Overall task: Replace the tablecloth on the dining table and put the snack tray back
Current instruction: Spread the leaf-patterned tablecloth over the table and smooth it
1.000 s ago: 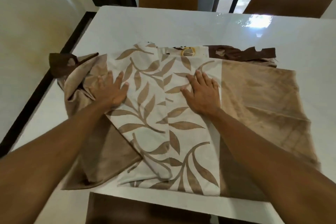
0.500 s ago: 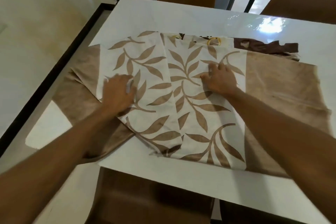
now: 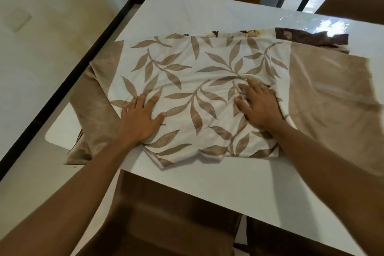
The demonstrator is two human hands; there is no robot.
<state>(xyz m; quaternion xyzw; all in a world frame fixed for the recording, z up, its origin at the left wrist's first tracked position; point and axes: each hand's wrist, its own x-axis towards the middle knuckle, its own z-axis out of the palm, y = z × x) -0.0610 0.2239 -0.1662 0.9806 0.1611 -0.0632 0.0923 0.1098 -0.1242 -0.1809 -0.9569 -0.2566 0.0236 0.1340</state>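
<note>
On the tablecloth (image 3: pixel 187 64), both hands (image 3: pixel 138 119) (image 3: pixel 259 108) flat

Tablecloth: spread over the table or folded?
Folded. The tablecloth lies in overlapping layers, bare white table showing near and far; left hand and right hand press on it.

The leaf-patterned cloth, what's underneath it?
From under the leaf-patterned cloth, tan folds stick out at left, on the white table. The left hand and right hand press on top. Anything beneath its middle is covered.
</note>
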